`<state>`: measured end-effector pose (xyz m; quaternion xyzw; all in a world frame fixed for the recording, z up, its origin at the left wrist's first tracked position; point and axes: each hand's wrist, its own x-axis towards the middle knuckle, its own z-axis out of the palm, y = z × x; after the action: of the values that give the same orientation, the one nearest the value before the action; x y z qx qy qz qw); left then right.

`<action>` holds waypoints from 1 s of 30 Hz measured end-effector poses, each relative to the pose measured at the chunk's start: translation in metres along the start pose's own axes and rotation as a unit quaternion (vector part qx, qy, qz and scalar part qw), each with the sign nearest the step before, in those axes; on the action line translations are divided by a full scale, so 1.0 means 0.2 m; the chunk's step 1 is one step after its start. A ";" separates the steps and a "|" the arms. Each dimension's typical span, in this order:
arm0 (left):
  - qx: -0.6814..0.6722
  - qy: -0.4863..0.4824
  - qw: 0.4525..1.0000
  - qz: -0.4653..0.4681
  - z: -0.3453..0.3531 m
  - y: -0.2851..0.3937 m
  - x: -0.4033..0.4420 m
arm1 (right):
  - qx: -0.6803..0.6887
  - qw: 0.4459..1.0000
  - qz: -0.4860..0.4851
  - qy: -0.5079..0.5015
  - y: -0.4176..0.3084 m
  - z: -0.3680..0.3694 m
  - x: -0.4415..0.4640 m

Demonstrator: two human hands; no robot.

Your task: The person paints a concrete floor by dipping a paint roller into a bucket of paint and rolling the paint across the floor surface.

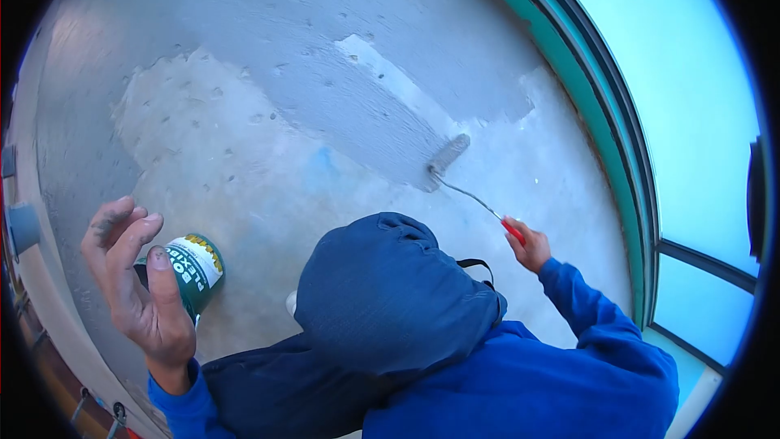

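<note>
Your right hand [532, 246] grips the red-handled roller [452, 151], its head on the partly coated floor [260, 191], near the green-framed window [666, 89]. Your left hand [142, 293], empty and loosely curled, partly hides the green can [205, 280]; your bent knee [378, 293] juts between.

2 hands [150, 313] [530, 247], 1 roller [449, 153], 1 can [203, 267]

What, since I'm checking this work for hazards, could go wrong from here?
The left hand is raised near the green tin, so a careless swing might knock it. The pale strip amid the grey coating might be missed, leaving patchy cover. The roller in the right hand could smear the green frame if it strays that way.
</note>
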<state>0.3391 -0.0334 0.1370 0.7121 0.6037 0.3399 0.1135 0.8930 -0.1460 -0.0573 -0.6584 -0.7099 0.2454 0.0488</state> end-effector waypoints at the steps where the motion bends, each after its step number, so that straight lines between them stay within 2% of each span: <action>1: -0.004 0.009 1.000 0.003 -0.02 0.00 -0.01 | 0.004 1.000 -0.006 -0.006 -0.01 0.04 0.10; 4: -0.001 0.037 0.999 0.007 -0.08 0.04 -0.04 | 0.021 0.998 -0.060 0.010 -0.13 0.19 0.51; 8: 0.013 0.046 0.999 0.016 -0.13 0.11 -0.05 | 0.025 0.998 -0.064 -0.004 -0.54 0.29 1.15; 11: 0.028 0.048 0.998 0.031 -0.14 0.15 -0.05 | 0.049 0.993 -0.111 0.007 -0.79 0.33 1.58; 15: 0.023 0.060 0.997 0.034 -0.14 0.18 -0.07 | 0.017 0.995 -0.097 -0.025 -0.94 0.26 1.76; 18: 0.027 0.070 0.996 0.039 -0.16 0.18 -0.08 | 0.045 0.990 -0.136 -0.019 -0.73 0.25 1.56; 19: 0.025 0.072 0.997 0.033 -0.17 0.18 -0.09 | 0.059 0.990 -0.122 -0.029 -0.63 0.24 1.44; 22: 0.017 0.072 0.997 0.025 -0.19 0.15 -0.10 | 0.070 0.993 -0.074 -0.055 -0.35 0.17 0.97; 25: 0.012 0.057 0.998 0.023 -0.17 0.12 -0.10 | 0.028 0.995 0.046 -0.079 -0.16 0.05 0.50; 27: 0.013 0.048 0.999 0.020 -0.15 0.11 -0.09 | -0.027 0.998 0.026 -0.048 -0.10 -0.05 0.24; 29: 0.008 0.035 0.999 0.023 -0.14 0.08 -0.11 | -0.023 0.999 -0.034 0.016 0.00 -0.06 -0.03; 30: 0.007 0.030 0.999 0.024 -0.14 0.07 -0.11 | -0.038 0.999 -0.018 0.004 0.04 -0.07 -0.14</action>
<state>0.3313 -0.0649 0.1569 0.7163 0.5923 0.3596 0.0818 0.9092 -0.1697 -0.0414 -0.6478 -0.7302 0.2150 0.0311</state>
